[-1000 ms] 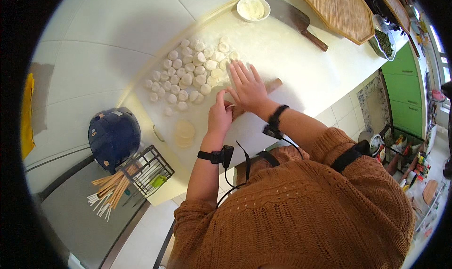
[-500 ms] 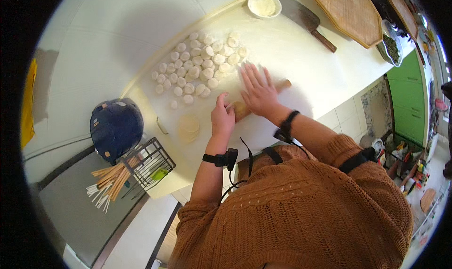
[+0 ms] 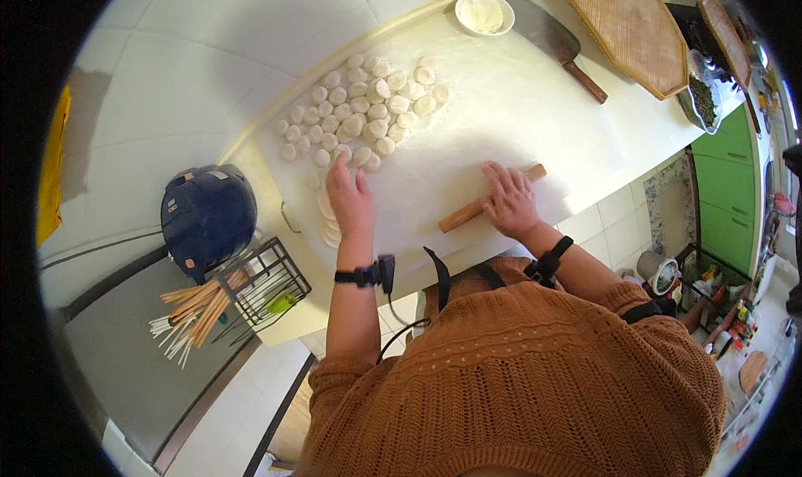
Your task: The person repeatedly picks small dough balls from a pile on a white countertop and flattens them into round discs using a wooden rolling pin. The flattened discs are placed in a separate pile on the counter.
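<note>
My left hand point(image 3: 351, 200) reaches to the near edge of a cluster of small floured dough pieces point(image 3: 354, 124). Its fingers are stretched out with the thumb apart, and the fingertips are at one dough piece. Partly hidden behind this hand, several thin round dough wrappers point(image 3: 327, 212) lie overlapping on the floured white worktop point(image 3: 501, 101). To the right, my right hand point(image 3: 511, 201) rests with bent fingers over a wooden rolling pin point(image 3: 462, 215), which lies slantwise on the worktop. No dough shows under the pin.
A white bowl of flour point(image 3: 484, 14), a cleaver point(image 3: 547, 34) and an octagonal woven tray point(image 3: 628, 34) lie along the far side. A bowl of chopped greens point(image 3: 702, 101) stands far right. At left are a dark blue container point(image 3: 207, 218) and a wire chopstick rack point(image 3: 266, 286).
My left hand has left the rolling pin and moved left to the dough pieces. More wrappers now overlap at the left. My right hand, flat before, has bent fingers and sits nearer with the pin.
</note>
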{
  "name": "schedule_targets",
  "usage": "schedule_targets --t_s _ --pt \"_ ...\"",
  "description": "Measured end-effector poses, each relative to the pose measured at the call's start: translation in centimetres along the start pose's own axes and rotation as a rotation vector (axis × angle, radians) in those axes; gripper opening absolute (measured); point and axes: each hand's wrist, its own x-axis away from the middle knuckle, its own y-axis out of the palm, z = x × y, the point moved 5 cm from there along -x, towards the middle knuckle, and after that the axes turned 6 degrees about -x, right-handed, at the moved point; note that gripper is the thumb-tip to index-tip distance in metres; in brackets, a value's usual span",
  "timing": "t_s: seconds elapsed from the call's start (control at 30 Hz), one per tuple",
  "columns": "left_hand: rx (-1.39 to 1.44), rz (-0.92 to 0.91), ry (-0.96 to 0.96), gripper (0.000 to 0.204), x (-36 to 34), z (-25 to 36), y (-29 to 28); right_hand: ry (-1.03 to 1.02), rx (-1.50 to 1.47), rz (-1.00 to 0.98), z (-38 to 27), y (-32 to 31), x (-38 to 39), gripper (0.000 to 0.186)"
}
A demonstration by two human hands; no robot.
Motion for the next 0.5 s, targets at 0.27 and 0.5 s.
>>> schedule_targets --t_s 0.27,0.5 --pt "0.184 -0.159 0.043 0.054 1.4 7.0 3.5 0.060 -0.023 0.105 6.8 -5.9 2.3 0.066" --pt "0.291 -0.340 -0.043 0.056 -0.8 7.5 3.4 0.130 -0.009 0.131 6.4 -4.8 1.9 0.066"
